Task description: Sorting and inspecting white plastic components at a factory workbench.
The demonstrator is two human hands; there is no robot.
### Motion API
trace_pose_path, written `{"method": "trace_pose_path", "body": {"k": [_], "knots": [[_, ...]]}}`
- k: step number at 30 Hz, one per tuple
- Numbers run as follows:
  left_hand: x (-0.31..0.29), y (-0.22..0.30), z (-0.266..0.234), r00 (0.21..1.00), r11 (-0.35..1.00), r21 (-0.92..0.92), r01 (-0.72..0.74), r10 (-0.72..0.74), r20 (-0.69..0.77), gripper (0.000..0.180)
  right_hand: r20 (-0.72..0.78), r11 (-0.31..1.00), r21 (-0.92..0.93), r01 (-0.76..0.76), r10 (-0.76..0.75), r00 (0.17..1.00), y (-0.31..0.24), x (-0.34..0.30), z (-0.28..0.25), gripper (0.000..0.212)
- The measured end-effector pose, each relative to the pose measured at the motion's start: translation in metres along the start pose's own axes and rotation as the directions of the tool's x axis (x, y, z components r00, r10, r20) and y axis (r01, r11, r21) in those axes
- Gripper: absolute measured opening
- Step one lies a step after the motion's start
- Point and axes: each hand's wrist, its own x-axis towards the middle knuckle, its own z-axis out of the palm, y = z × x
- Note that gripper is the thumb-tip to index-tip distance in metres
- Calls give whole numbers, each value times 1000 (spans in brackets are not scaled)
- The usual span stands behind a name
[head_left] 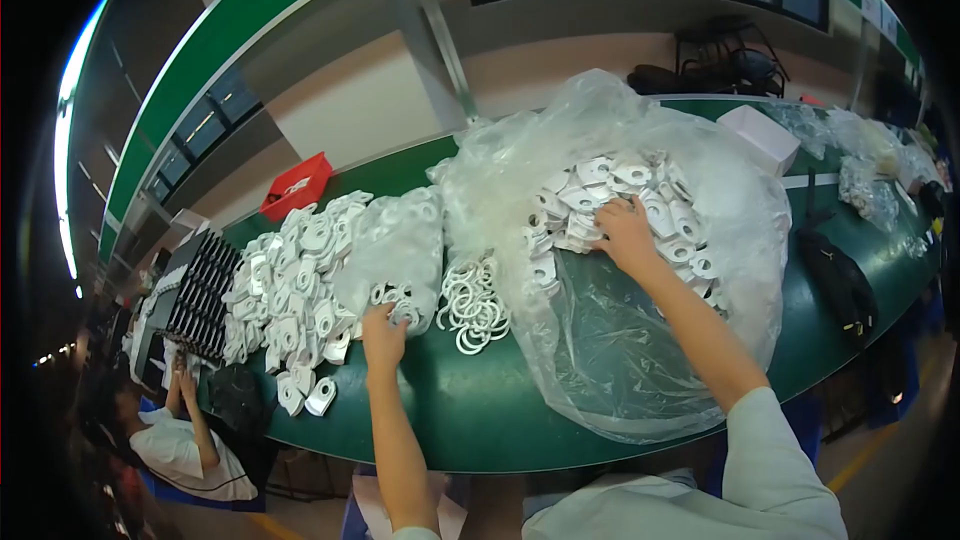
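My right hand (625, 230) reaches into a large clear plastic bag (600, 340) and rests on a heap of white plastic parts (620, 190) inside it, fingers curled among them. My left hand (383, 333) lies on the green table (470, 410), fingertips touching a few white rings (398, 298) at the edge of a smaller clear bag (395, 240). A loose cluster of white rings (472, 305) lies between the two hands. Whether either hand has a part gripped is hard to see.
A big pile of white parts (295, 280) lies left of my left hand. A dark tray (200, 295) and a red bin (297, 185) sit further left. A white box (760, 135), more bags and a black object (840, 280) lie right. Another person (185, 440) sits lower left.
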Motion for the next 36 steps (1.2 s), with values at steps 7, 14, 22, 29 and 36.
{"method": "trace_pose_path", "body": {"k": [7, 14, 22, 29, 36], "knots": [[-20, 19, -1, 959, 955, 258, -146, 200, -200, 36, 58, 993, -20, 118, -116, 992, -27, -30, -17, 36], [-30, 29, 1, 940, 974, -14, -224, 212, -269, 23, 207, 976, 172, 137, -171, 963, -10, -44, -24, 41], [-34, 24, -6, 938, 956, -263, -133, 36, -344, 22, -260, 870, 443, 217, -107, 960, -17, -50, -18, 36], [-53, 155, 8, 882, 803, -408, -433, 287, -373, 15, 212, 343, 918, -198, -4, 977, -65, -69, -17, 20], [-87, 188, 62, 571, 561, -113, -820, 817, -82, 34, 616, -579, 613, -538, -78, 784, -100, -105, -11, 26]]}}
